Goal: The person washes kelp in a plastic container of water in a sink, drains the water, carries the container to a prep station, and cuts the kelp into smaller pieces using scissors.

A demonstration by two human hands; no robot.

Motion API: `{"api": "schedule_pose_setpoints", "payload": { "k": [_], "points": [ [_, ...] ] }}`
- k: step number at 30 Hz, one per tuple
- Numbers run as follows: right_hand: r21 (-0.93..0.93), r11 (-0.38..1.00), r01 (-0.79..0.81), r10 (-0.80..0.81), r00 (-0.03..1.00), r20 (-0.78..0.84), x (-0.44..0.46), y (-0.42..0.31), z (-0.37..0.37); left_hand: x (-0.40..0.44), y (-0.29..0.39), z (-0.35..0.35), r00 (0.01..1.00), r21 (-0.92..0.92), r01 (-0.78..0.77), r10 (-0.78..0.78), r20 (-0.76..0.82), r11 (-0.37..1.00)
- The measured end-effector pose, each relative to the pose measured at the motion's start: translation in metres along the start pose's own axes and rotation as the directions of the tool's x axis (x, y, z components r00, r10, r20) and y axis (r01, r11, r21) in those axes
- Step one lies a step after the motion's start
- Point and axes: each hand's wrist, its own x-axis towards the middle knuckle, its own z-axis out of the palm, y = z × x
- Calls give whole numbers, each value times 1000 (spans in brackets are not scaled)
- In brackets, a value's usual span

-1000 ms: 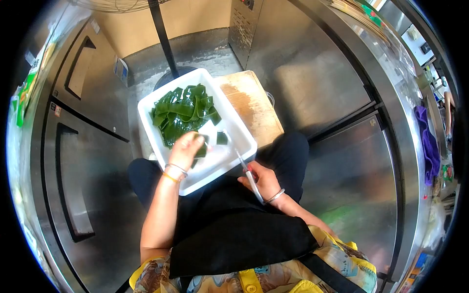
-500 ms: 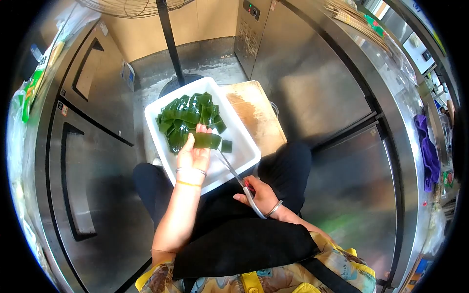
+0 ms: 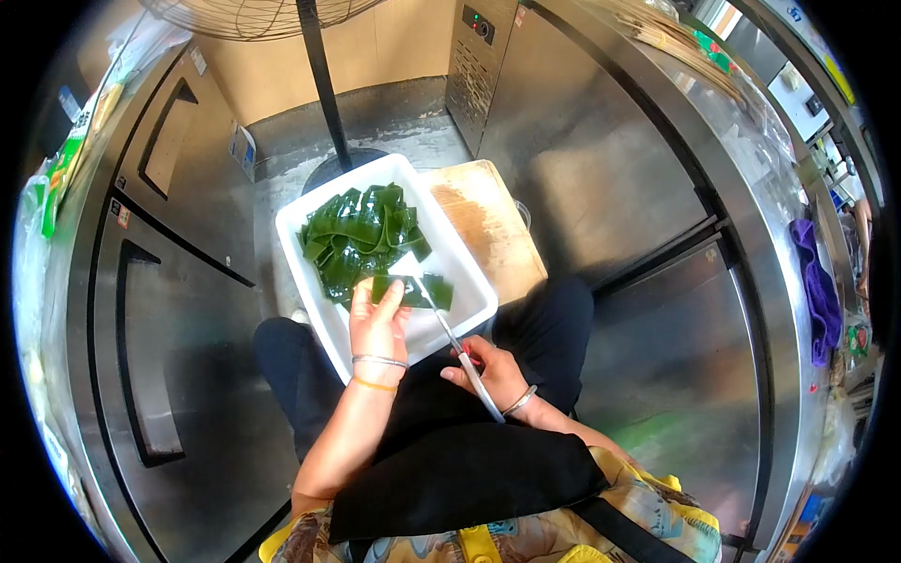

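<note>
My left hand point(image 3: 377, 317) pinches a dark green strip of kelp point(image 3: 437, 293) between thumb and fingers, over the near part of a white plastic tub point(image 3: 467, 286). My right hand point(image 3: 496, 377) is closed around the handles of a pair of scissors point(image 3: 449, 330). Their blades point up and left and cross the kelp strip just right of my left fingers. Whether they have cut through cannot be told. A heap of glossy kelp pieces point(image 3: 357, 230) fills the tub's far left part. The tub rests between my knees.
A wooden board point(image 3: 497, 220) lies under and right of the tub. Steel cabinets stand close on the left point(image 3: 188, 328) and right point(image 3: 676, 357). Behind the tub rises a fan's black pole point(image 3: 324, 89). A purple cloth point(image 3: 818, 291) hangs on the right counter.
The scissor blades have moved up across the kelp strip. My left hand has turned from palm up to thumb on top and shifted slightly right and down.
</note>
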Motion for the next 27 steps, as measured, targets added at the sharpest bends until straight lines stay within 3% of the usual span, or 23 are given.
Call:
{"api": "schedule_pose_setpoints", "payload": {
  "k": [3,7,15,27],
  "points": [
    [23,999,38,-36,998,-59,1,-5,-3,-5,2,-6,997,108,76,-78,19,991],
    [1,999,50,-50,997,-60,2,-8,-5,-4,-4,-11,984,96,145,-154,86,985],
    [-40,997,66,-67,998,-20,3,-5,-3,-2,-10,-13,987,109,124,-134,88,986],
    [-84,991,108,-111,993,-29,2,22,-1,11,-16,-26,977,301,158,-194,93,940]
  ]
}}
